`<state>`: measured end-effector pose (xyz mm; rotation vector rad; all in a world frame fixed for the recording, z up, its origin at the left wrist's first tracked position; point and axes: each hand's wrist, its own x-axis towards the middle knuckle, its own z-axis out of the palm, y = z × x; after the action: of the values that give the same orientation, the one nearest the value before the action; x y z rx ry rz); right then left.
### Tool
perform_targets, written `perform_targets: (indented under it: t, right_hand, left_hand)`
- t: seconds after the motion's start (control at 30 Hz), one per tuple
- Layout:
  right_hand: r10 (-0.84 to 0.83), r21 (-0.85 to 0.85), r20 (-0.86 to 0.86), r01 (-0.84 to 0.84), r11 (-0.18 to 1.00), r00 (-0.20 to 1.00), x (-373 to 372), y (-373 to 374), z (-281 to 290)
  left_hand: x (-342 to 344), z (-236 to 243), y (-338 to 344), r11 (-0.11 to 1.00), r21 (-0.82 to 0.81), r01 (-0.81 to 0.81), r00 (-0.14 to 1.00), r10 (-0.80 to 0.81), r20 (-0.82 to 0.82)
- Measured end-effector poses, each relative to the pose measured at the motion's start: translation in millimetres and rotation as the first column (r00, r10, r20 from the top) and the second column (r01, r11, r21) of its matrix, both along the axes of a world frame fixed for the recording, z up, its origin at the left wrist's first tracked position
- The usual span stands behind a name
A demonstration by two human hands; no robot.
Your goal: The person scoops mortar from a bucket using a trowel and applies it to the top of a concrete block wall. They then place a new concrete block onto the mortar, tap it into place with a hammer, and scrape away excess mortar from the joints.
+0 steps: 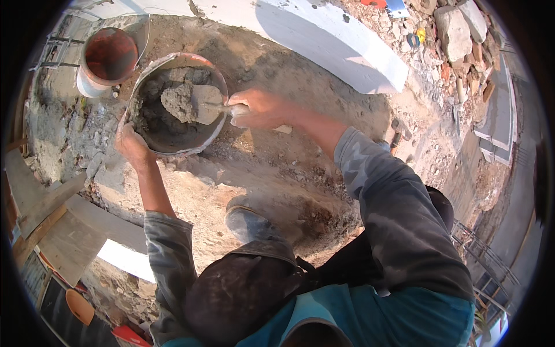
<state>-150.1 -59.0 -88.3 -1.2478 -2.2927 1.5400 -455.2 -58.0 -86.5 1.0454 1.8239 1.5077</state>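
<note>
A wide round tub (218,128) with a pale, smeared rim stands on the dirt, holding wet grey mortar (165,132). My left hand (134,144) grips the tub's near left rim, its fingertips hidden behind the wall. Over the mortar, a trowel (207,104) carries a lumpy heap of mortar (178,103) on the left part of its blade. Closed around the trowel's handle is my right hand (257,109), just beyond the tub's right rim.
A bucket (92,84), reddish inside, stands at the far left. Beyond the tub runs a white slab (341,49). Stone rubble (454,34) is piled at the far right, and a hammer-like tool (398,136) lies on the dirt. Boards (49,205) lie at the left; my shoe (245,222) is near the middle.
</note>
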Motion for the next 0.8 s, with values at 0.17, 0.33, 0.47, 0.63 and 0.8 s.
perform_targets:
  t: [0.17, 0.33, 0.47, 0.63, 0.8]
  right_hand:
    - [-0.108, -0.358, -0.046, 0.085, 0.93, 0.993, 78.1, -25.4, 50.0]
    - [-0.49, -0.741, 0.033, 0.35, 0.573, 0.871, 204.3, -53.1, 9.7]
    - [-0.653, -0.614, 0.156, 0.591, 0.524, 0.741, 257.3, -76.0, -44.8]
    - [-0.345, -0.166, 0.125, 0.362, 0.917, 0.93, 127.5, -53.8, -8.2]
    - [-0.158, 0.649, 0.322, -0.096, 0.755, 0.933, 28.2, -1.9, -0.4]
  left_hand:
    - [-30.0, 5.2, -1.0, 0.99, -0.076, -0.122, 0.974, 0.134, 0.185]
    - [-31.5, -4.2, 1.3, 0.954, -0.082, -0.287, 0.895, 0.298, 0.331]
    - [-21.9, -2.8, 2.6, 0.959, -0.103, -0.265, 0.903, 0.284, 0.322]
    - [9.9, 11.5, -0.9, 0.971, -0.045, -0.235, 0.921, 0.237, 0.309]
    - [41.0, 19.3, -1.3, 0.988, -0.037, -0.148, 0.976, 0.152, 0.154]
